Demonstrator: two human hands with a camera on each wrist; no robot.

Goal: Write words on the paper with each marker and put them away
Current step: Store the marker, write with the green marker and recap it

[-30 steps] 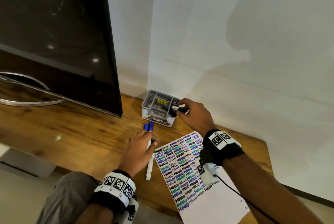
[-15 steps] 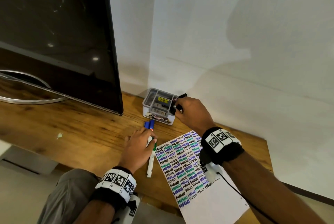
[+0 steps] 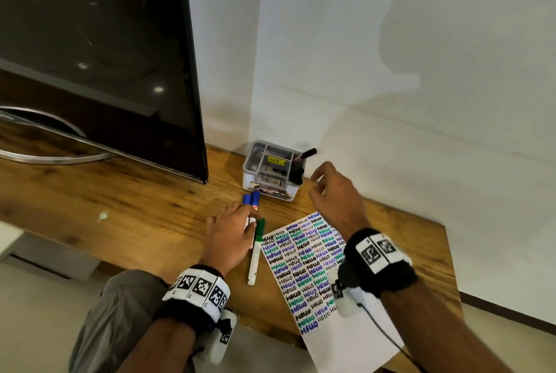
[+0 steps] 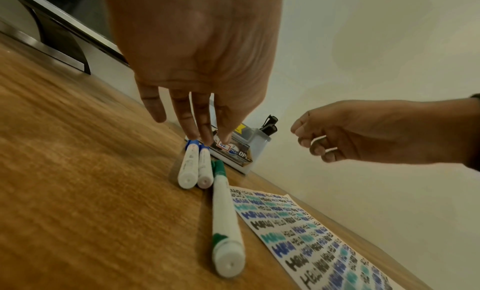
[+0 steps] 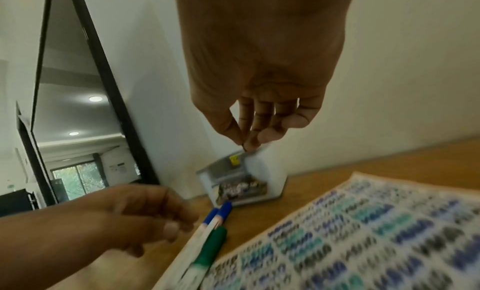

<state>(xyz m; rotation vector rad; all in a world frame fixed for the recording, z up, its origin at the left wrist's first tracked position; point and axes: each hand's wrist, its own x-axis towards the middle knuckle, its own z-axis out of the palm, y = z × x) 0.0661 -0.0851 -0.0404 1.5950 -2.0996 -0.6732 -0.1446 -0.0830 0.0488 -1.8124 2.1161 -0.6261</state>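
Compared with the earlier frames, the right hand (image 3: 334,195) is no longer holding the black marker (image 3: 301,162) and is now hovering just right of the organizer box (image 3: 272,171), its fingers (image 4: 315,148) loosely curled and gripping nothing. That marker is now standing tilted in the box's right compartment, beside another black-capped one. The box is sitting near the tabletop's (image 3: 120,192) rear edge, close to the wall corner. Meanwhile the left hand (image 3: 231,234) is reaching down with straight, relaxed fingers (image 4: 193,128), touching the two blue markers (image 4: 196,165) lying side by side just in front of the box. A green marker (image 3: 255,252) is lying beside them, along the left edge of the paper (image 3: 307,267), which is covered in rows of "HELLO" and overhanging the tabletop's front edge.
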